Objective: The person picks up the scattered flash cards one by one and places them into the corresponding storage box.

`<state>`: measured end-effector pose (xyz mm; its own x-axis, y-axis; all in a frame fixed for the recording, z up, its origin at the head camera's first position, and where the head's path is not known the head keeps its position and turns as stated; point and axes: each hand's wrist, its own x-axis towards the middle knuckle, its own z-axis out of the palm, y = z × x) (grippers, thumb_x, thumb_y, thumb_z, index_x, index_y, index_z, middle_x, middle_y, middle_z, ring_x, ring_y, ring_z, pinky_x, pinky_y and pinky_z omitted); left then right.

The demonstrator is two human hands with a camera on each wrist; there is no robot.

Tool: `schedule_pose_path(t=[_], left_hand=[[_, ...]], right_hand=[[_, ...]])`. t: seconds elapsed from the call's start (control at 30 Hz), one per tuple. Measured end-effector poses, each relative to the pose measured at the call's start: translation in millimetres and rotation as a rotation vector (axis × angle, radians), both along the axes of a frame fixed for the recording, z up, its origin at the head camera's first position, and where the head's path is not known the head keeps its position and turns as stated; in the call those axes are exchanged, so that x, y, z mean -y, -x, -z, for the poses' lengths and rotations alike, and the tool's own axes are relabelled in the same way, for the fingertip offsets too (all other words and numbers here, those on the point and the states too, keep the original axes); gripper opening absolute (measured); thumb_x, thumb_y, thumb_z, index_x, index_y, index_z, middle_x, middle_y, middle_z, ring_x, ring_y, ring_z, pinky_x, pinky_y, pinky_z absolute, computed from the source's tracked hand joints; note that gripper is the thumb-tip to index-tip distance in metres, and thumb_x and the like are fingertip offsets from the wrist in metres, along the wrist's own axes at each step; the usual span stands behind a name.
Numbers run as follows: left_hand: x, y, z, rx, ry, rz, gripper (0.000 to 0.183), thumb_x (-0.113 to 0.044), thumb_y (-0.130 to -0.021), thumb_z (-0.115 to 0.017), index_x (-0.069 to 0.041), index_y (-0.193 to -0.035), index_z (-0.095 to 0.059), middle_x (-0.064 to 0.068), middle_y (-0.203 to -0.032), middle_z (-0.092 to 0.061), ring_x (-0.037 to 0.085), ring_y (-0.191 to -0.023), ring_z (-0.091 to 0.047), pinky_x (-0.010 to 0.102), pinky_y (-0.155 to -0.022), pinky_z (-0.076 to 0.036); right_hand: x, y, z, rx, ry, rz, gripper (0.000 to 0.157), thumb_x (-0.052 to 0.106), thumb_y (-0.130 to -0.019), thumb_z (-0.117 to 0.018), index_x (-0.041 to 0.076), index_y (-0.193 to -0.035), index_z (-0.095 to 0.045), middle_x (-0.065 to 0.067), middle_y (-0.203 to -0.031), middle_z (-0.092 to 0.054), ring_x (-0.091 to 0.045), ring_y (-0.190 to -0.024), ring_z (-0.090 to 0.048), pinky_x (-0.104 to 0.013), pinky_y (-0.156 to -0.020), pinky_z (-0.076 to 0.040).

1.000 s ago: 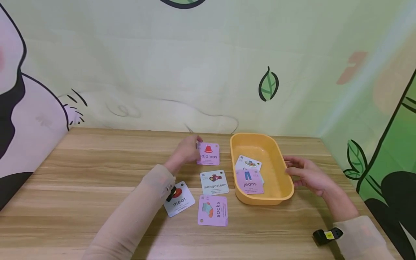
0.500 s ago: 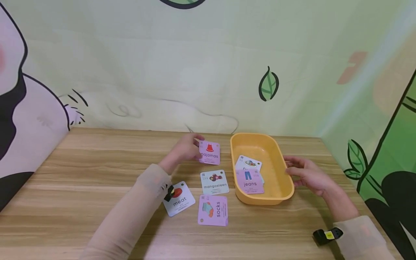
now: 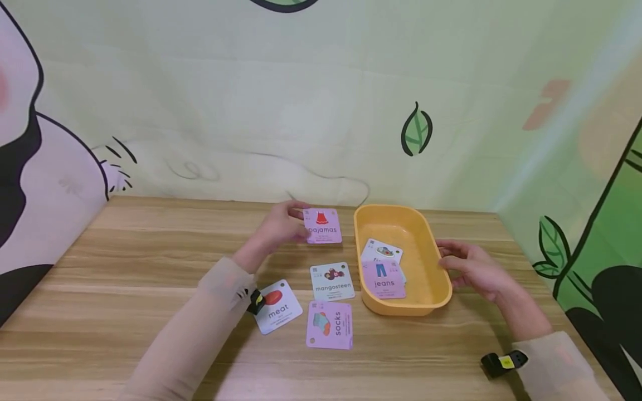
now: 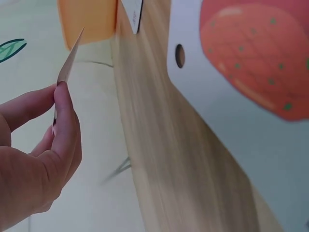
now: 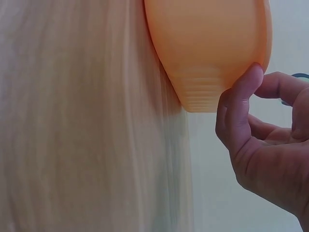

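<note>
My left hand (image 3: 282, 224) pinches a purple "pajamas" card (image 3: 322, 227) near its left edge, raised above the table. Edge-on, that card (image 4: 68, 63) shows between thumb and fingers in the left wrist view. At the right, my right hand (image 3: 473, 270) holds the rim of a yellow plastic basin (image 3: 438, 245) with thumb and fingertips; the right wrist view shows the fingers curled at the rim. A purple "jeans" card (image 3: 383, 281) overlaps a white card with a fish dish picture (image 3: 385, 249) inside the basin.
On the wooden table (image 3: 125, 312) lie a white "mangosteen" card (image 3: 332, 281), a purple "socks" card (image 3: 329, 326) and a white "meat" card (image 3: 281, 311), partly behind the left wrist's black band (image 3: 256, 301). A printed backdrop (image 3: 251, 100) stands behind the table.
My left hand has lifted the pajamas card and moved it slightly back, away from the mangosteen card. The right hand stays at the basin's rim.
</note>
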<state>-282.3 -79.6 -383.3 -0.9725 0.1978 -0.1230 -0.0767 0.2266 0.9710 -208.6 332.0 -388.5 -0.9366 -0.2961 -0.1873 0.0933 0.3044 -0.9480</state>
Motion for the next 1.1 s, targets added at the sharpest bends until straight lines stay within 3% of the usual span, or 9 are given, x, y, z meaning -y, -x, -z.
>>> schedule_pose_path(t=[0.23,0.4,0.53,0.7,1.1], left_hand=[[1.5,-8.3,-7.1,0.027,-0.130,-0.014,0.069,0.018,-0.083,-0.070,0.000,-0.147,-0.050,0.022,-0.129,-0.050,0.037,-0.108,-0.063,0.038,-0.083,-0.061],[-6.8,-14.3,-12.2,0.054,-0.222,0.020,0.069,0.020,-0.083,-0.071,-0.001,-0.146,-0.052,0.022,-0.131,-0.051,0.038,-0.108,-0.065,0.046,-0.089,-0.059],[-18.1,-20.1,-16.2,0.054,-0.255,0.055,0.068,0.021,-0.082,-0.070,0.000,-0.145,-0.053,0.022,-0.130,-0.053,0.037,-0.105,-0.066,0.044,-0.087,-0.060],[-32.7,-22.9,-16.4,0.056,-0.255,0.096,0.068,0.021,-0.081,-0.071,0.002,-0.144,-0.053,0.023,-0.127,-0.054,0.035,-0.103,-0.067,0.038,-0.082,-0.061],[-60.8,-21.8,-11.6,0.036,-0.222,0.146,0.065,0.020,-0.082,-0.071,0.004,-0.142,-0.053,0.023,-0.125,-0.054,0.034,-0.101,-0.067,0.036,-0.081,-0.061]], right_hand=[[2.5,1.6,-0.2,-0.009,0.006,-0.002,0.066,0.004,-0.099,-0.056,-0.014,-0.154,-0.024,-0.032,-0.141,-0.040,-0.015,-0.100,-0.063,-0.034,-0.065,-0.061],[2.2,1.6,-0.9,-0.022,0.008,-0.011,0.065,0.003,-0.099,-0.056,-0.015,-0.153,-0.026,-0.033,-0.136,-0.043,-0.016,-0.097,-0.064,-0.035,-0.064,-0.061],[2.2,2.0,-0.5,-0.019,0.007,-0.015,0.065,0.004,-0.099,-0.056,-0.014,-0.153,-0.025,-0.032,-0.136,-0.044,-0.016,-0.097,-0.064,-0.036,-0.066,-0.061],[1.4,2.5,0.6,-0.012,-0.001,-0.007,0.066,0.004,-0.099,-0.057,-0.014,-0.154,-0.025,-0.032,-0.137,-0.043,-0.016,-0.098,-0.064,-0.036,-0.066,-0.061],[2.7,1.8,-0.2,-0.001,-0.002,0.003,0.067,0.005,-0.099,-0.058,-0.013,-0.154,-0.025,-0.032,-0.138,-0.043,-0.015,-0.097,-0.064,-0.035,-0.065,-0.061]])
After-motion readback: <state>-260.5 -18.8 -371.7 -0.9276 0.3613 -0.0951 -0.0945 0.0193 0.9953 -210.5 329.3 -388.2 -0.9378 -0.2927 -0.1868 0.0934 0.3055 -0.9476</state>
